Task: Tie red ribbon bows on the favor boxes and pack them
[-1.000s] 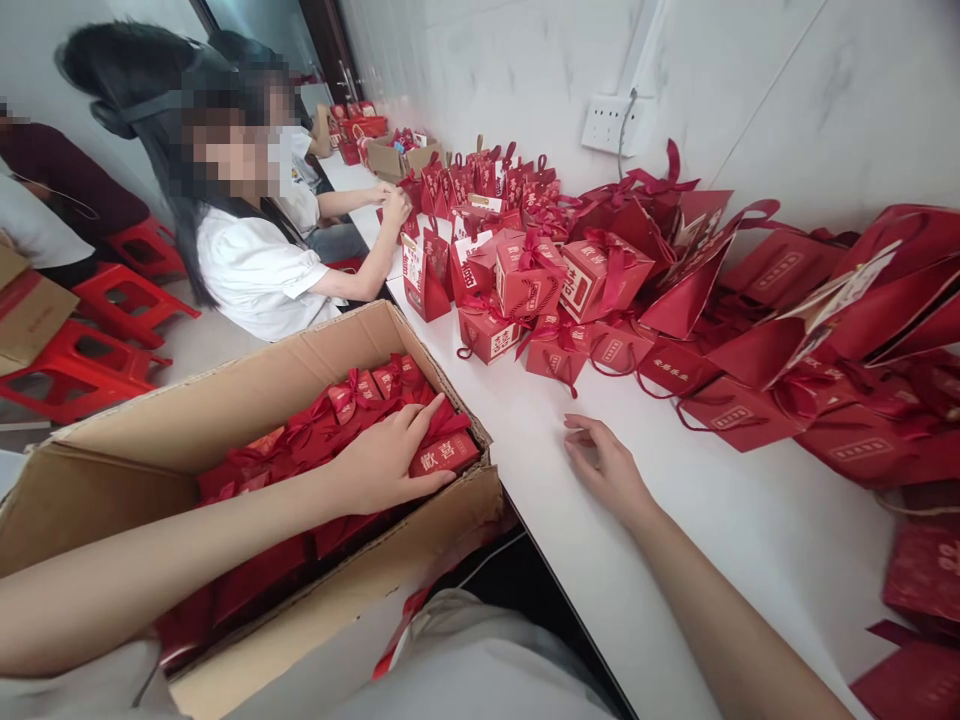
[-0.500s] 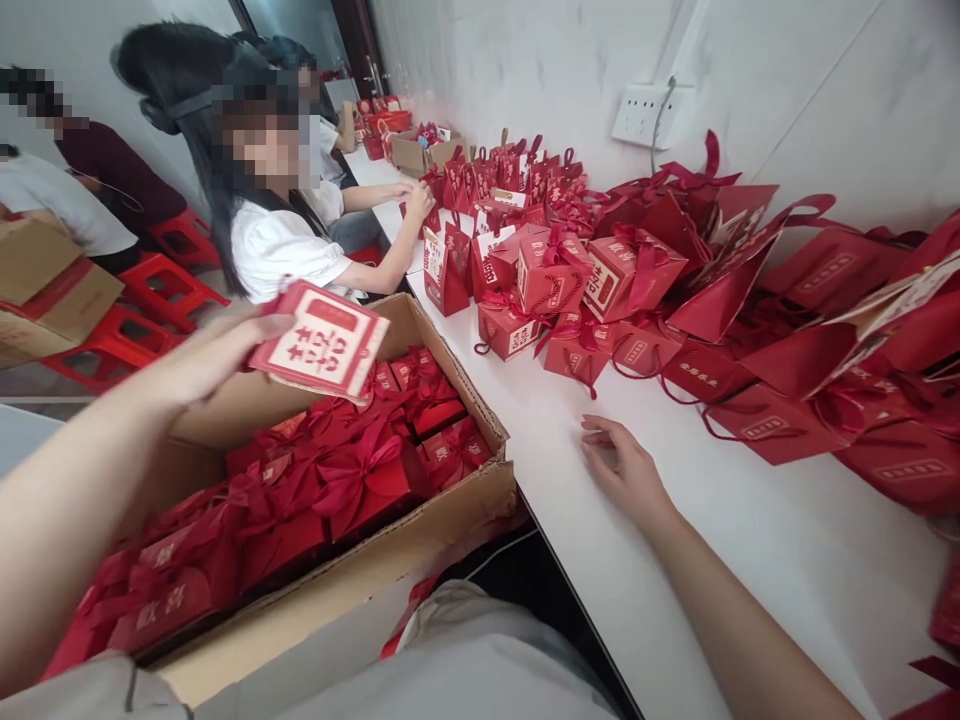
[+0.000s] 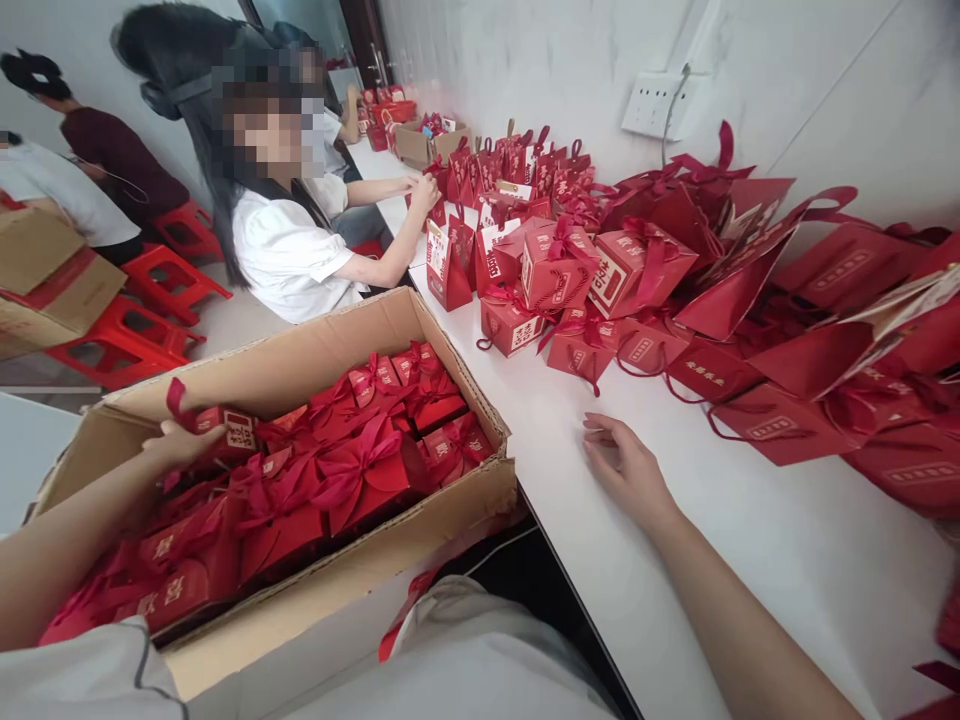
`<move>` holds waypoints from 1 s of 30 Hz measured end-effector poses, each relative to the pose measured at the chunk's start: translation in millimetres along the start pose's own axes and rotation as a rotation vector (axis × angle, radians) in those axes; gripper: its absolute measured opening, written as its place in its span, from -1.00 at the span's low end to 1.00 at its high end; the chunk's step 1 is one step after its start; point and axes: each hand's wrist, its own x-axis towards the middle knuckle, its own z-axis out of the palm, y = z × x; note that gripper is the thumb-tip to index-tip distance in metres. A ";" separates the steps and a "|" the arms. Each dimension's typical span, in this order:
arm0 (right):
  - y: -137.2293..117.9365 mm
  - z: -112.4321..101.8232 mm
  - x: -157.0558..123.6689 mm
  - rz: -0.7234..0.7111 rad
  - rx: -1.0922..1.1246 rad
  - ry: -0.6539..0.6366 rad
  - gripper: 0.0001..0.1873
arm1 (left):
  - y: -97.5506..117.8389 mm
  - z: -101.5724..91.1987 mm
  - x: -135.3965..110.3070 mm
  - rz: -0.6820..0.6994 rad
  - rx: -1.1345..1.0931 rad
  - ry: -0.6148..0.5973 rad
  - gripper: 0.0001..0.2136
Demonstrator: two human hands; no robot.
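Note:
Inside the cardboard box (image 3: 352, 570), my left hand (image 3: 180, 445) is closed on a small red gift box (image 3: 238, 430) with a cream label and a dark red ribbon. It sits at the far left side, among several red ribboned boxes (image 3: 375, 470) packed in rows. Part of my left fingers is hidden behind the gift box. My right hand (image 3: 622, 460) rests on the white table (image 3: 555, 440) with loosely curled fingers apart and nothing in them. Nearest to it stand red gift boxes with cord handles (image 3: 581, 350).
A large heap of red gift boxes (image 3: 787, 420) lines the wall side. A co-worker in a white top (image 3: 300, 245) sits beyond the cardboard box, hands on a small red item. Red stools (image 3: 172, 285) and brown cartons (image 3: 56, 270) stand at left. A wall socket (image 3: 660, 105) has a cable.
My left hand has lowered the red gift box from above the cardboard box into its far left part. My right hand has stayed in place on the table.

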 end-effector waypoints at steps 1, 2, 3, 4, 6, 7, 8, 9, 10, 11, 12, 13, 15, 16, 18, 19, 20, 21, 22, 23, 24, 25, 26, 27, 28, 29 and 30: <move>-0.5 -0.3 -0.3 0.001 -0.003 0.000 -0.61 | -0.3 8.6 5.8 -0.046 0.029 -0.005 -0.01; -1.0 -0.6 -0.5 0.003 -0.004 0.001 -0.61 | 0.3 15.7 9.8 -0.071 0.052 -0.018 -0.02; -1.4 -0.8 -0.7 0.005 -0.003 0.001 -0.62 | 1.3 21.1 12.4 -0.064 0.067 -0.035 -0.03; -1.8 -1.0 -0.8 0.008 -0.001 0.000 -0.62 | 2.6 24.9 14.1 -0.038 0.078 -0.057 -0.04; -2.6 -1.2 -0.8 0.017 0.005 -0.004 -0.61 | 5.2 28.4 15.7 0.004 0.096 -0.097 -0.04; -2.9 -1.3 -0.7 0.022 0.006 -0.008 -0.61 | 6.4 28.6 16.0 0.019 0.102 -0.106 -0.03; -3.3 -1.3 -0.6 0.026 0.006 -0.012 -0.61 | 7.4 28.2 16.2 0.033 0.108 -0.108 -0.03; -3.5 -1.3 -0.4 0.029 0.004 -0.014 -0.61 | 8.2 27.3 16.1 0.042 0.115 -0.103 -0.02; -3.7 -1.4 -0.3 0.030 0.001 -0.014 -0.61 | 8.9 26.2 15.6 0.048 0.122 -0.091 0.00; -3.9 -1.5 -0.3 0.031 -0.002 -0.013 -0.61 | 9.3 25.0 14.7 0.047 0.130 -0.073 0.02; -4.0 -1.6 -0.4 0.033 -0.005 -0.012 -0.61 | 9.5 23.7 13.4 0.040 0.138 -0.052 0.03; -4.0 -1.7 -0.6 0.035 -0.009 -0.011 -0.60 | 9.5 22.3 11.4 0.027 0.141 -0.030 0.04; -4.2 -2.0 -1.2 0.036 -0.013 -0.008 -0.60 | 8.8 18.7 6.2 0.037 0.178 0.021 0.03; -4.4 -2.1 -1.4 0.036 -0.015 -0.007 -0.60 | 8.0 16.1 3.1 0.092 0.230 0.039 0.01; -5.3 -2.3 -1.6 0.039 -0.019 -0.007 -0.59 | 5.3 8.7 -3.1 0.283 0.402 0.061 -0.04; -6.1 -2.4 -1.5 0.041 -0.020 -0.008 -0.59 | 3.4 4.1 -6.1 0.383 0.498 0.066 -0.07; -7.0 -2.5 -1.4 0.046 -0.019 -0.010 -0.59 | 0.9 -0.6 -8.8 0.458 0.577 0.070 -0.09; -8.0 -2.7 -1.1 0.052 -0.018 -0.010 -0.59 | -1.8 -5.0 -11.3 0.490 0.624 0.074 -0.11; -9.0 -2.8 -0.9 0.060 -0.017 -0.011 -0.59 | -4.8 -8.5 -13.8 0.482 0.641 0.080 -0.12; -9.9 -3.0 -0.7 0.067 -0.016 -0.011 -0.60 | -7.8 -10.8 -16.1 0.446 0.628 0.085 -0.12; -10.6 -3.1 -0.6 0.074 -0.018 -0.012 -0.60 | -10.6 -11.5 -18.3 0.396 0.592 0.092 -0.12; -11.1 -3.2 -0.6 0.082 -0.019 -0.014 -0.59 | -13.1 -10.6 -20.5 0.335 0.540 0.102 -0.12; -11.3 -3.2 -0.6 0.088 -0.016 -0.018 -0.59 | -15.0 -8.4 -22.7 0.265 0.476 0.120 -0.11; -11.4 -3.1 -0.6 0.092 -0.012 -0.022 -0.59 | -16.5 -5.0 -24.8 0.196 0.410 0.138 -0.10; -11.3 -3.0 -0.7 0.095 -0.007 -0.024 -0.59 | -17.5 -1.1 -26.9 0.142 0.352 0.156 -0.09; -11.0 -2.9 -0.8 0.096 -0.002 -0.025 -0.58 | -18.2 3.1 -29.0 0.108 0.307 0.173 -0.08; -10.7 -2.8 -0.9 0.096 0.000 -0.023 -0.58 | -18.8 7.2 -31.1 0.101 0.277 0.185 -0.07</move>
